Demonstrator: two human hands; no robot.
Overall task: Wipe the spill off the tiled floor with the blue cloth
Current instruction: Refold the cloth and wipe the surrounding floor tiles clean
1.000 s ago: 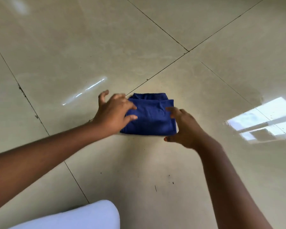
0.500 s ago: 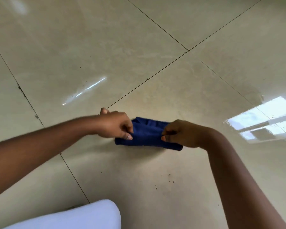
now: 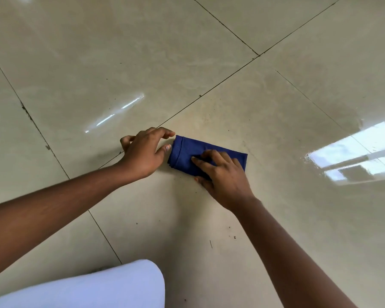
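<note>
The blue cloth [image 3: 187, 152] lies folded into a narrow strip on the beige tiled floor [image 3: 209, 90], near the middle of the view. My right hand [image 3: 222, 174] lies flat on the cloth's right half, fingers spread, pressing it down. Just left of the cloth's folded end is my left hand [image 3: 145, 150], fingers apart, fingertips next to the cloth edge but holding nothing. A dull, smeared patch of floor [image 3: 242, 116] shows just beyond the cloth; I cannot tell if it is wet.
Dark grout lines [image 3: 209, 92] cross the glossy tiles. A bright window reflection [image 3: 356, 154] lies at the right. Small dark specks [image 3: 211, 243] dot the floor near me. My knee in white fabric [image 3: 111, 285] fills the bottom left.
The cloth has been folded from a square into a narrow strip. Both hands pinched it, then let go: the left now rests beside it, the right lies flat on top.
</note>
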